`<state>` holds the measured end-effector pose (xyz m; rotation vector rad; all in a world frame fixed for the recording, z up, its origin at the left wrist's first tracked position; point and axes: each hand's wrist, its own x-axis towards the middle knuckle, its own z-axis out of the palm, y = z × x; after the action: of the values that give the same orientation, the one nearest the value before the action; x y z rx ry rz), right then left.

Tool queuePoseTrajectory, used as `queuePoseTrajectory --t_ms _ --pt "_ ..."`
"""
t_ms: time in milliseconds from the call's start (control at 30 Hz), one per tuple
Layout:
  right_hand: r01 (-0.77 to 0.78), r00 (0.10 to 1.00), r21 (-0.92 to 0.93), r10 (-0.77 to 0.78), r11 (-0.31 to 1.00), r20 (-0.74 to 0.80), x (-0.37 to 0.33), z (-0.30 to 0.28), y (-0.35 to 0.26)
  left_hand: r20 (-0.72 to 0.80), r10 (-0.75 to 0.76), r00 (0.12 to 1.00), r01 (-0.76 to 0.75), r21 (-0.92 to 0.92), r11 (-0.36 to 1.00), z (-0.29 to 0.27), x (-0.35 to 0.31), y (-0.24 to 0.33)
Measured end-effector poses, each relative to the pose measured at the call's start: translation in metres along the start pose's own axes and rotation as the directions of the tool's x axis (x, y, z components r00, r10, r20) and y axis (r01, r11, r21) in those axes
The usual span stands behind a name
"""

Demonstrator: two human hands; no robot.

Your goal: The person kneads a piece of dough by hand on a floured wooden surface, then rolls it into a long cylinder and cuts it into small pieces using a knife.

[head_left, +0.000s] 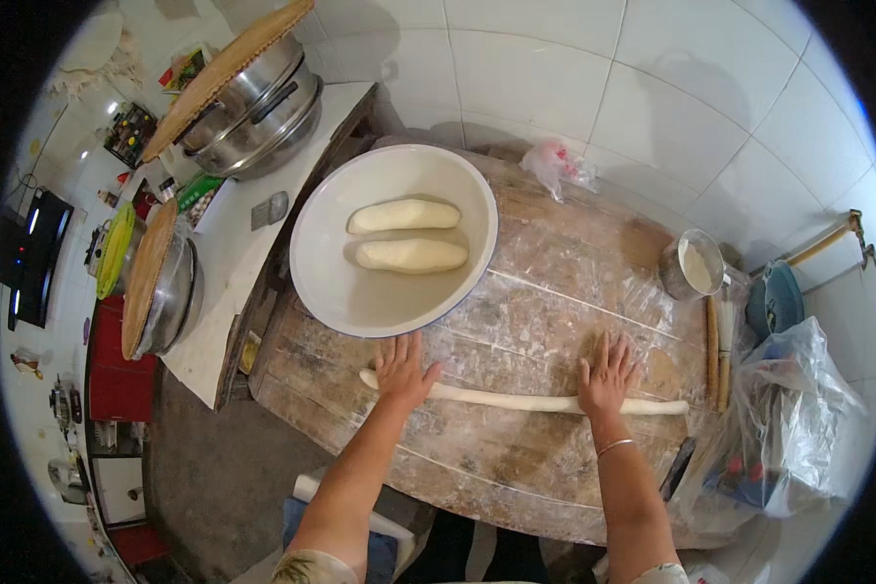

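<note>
A long, thin rope of pale dough (506, 400) lies across the floured wooden board. Near its left end, my left hand (404, 372) rests flat on top with the fingers stretched away from me. Toward the right end my right hand (607, 375) lies on the dough too, fingers spread and a bracelet on the wrist. Parts of the rope are hidden under both palms. Just beyond my left fingertips stands a large white basin (326, 292) with a blue rim. Two thick dough logs, a far one (404, 216) and a near one (412, 255), lie side by side in it.
On the board's right stand a metal cup of flour (696, 268) and rolling pins (718, 355) beside a clear plastic bag (788, 419). A crumpled bag (555, 165) lies by the tiled wall. Left, a white counter (226, 311) bears steel pots (263, 122) with round woven lids.
</note>
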<state>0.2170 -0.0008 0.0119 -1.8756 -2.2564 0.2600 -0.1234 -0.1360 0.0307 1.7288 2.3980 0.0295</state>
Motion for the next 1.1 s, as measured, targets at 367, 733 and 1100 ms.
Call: queuePoseTrajectory --t_ms 367,733,1100 --pt "0.235 0.914 0.042 -0.236 0.971 0.331 -0.127 -0.042 0.062 0.158 0.038 0.987 -0.033 -0.038 0.999 0.007 -0.110 -0.063" --pt "-0.160 0.987 0.007 0.160 0.987 0.012 -0.013 0.002 0.036 -0.027 -0.247 0.969 0.246 -0.043 0.968 -0.005 0.007 -0.069" --pt "0.084 0.970 0.045 -0.092 0.995 0.227 -0.137 -0.028 0.048 -0.077 0.200 0.977 -0.211 -0.169 0.963 0.023 -0.070 0.086"
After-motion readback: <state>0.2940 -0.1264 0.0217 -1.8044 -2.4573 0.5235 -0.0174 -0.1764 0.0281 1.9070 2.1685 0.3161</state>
